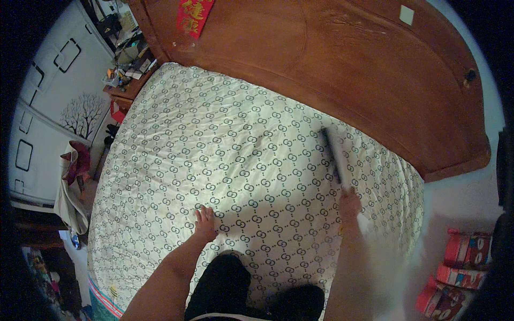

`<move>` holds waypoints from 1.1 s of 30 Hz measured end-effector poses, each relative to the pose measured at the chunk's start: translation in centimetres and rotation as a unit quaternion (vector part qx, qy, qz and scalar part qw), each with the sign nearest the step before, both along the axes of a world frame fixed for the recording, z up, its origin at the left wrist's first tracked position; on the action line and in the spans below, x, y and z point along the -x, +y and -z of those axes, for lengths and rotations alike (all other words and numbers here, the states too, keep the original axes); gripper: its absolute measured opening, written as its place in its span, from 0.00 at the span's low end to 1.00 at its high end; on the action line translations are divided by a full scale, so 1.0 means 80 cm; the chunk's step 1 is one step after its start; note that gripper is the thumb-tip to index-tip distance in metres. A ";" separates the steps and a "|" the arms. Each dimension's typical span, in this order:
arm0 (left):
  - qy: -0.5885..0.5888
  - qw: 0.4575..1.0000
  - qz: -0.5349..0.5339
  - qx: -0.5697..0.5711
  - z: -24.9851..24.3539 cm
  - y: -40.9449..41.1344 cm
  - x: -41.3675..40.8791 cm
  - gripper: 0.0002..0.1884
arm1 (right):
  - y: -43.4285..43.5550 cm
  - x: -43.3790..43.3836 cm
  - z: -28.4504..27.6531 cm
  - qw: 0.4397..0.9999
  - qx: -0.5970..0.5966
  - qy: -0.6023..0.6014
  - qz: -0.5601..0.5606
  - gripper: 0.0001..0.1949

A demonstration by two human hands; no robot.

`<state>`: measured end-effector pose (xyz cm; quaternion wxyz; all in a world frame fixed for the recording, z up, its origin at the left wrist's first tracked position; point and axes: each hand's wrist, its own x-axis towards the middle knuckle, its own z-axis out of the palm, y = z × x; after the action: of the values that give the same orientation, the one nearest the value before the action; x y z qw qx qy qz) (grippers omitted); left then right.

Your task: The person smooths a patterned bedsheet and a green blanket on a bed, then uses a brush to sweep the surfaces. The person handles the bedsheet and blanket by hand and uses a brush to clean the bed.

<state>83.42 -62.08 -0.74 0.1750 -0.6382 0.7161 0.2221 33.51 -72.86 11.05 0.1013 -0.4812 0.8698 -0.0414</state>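
Note:
My right hand [350, 204] grips the handle end of a bed brush [333, 156], which is blurred by motion. Its dark bristle strip faces left and its pale body points toward the headboard. Whether the bristles touch the fabric is hard to tell. Beneath lies a cream bed sheet [225, 148] with a dark repeating pattern, loosely wrinkled toward the upper left. My left hand [206, 226] rests on the sheet with fingers apart and holds nothing. Between my arms, my knees in dark trousers [225, 281] press on the bed.
A brown headboard [361, 80] borders the far side, bearing a red paper banner [194, 18]. At upper left stands a cluttered wooden nightstand [130, 89]. Clothing [72, 192] hangs beside the white wardrobe [52, 76]. Red packages [461, 277] are stacked at lower right.

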 end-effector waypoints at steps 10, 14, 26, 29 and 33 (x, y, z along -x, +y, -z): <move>-0.057 0.998 -0.016 -0.023 -0.065 -0.006 0.025 0.46 | 0.035 -0.163 0.021 0.865 -0.147 -0.181 -0.444 0.24; -0.148 0.986 0.054 0.052 -0.019 0.008 0.025 0.49 | -0.084 -0.138 -0.003 0.956 -0.044 -0.093 -0.277 0.22; -0.069 0.993 -0.017 0.096 -0.040 0.014 0.018 0.34 | -0.045 -0.289 -0.008 0.826 -0.132 -0.197 -0.511 0.22; -0.074 0.992 0.012 0.099 -0.055 0.001 0.025 0.33 | -0.088 -0.273 0.024 0.894 -0.093 -0.117 -0.423 0.19; -0.092 0.982 0.040 0.160 -0.023 0.011 0.022 0.32 | -0.190 -0.243 0.041 0.986 0.064 -0.100 -0.113 0.18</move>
<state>81.68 -61.21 1.09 0.1443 -0.6463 0.7484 0.0378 52.92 -88.05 7.79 0.1612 -0.5754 0.7907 -0.1329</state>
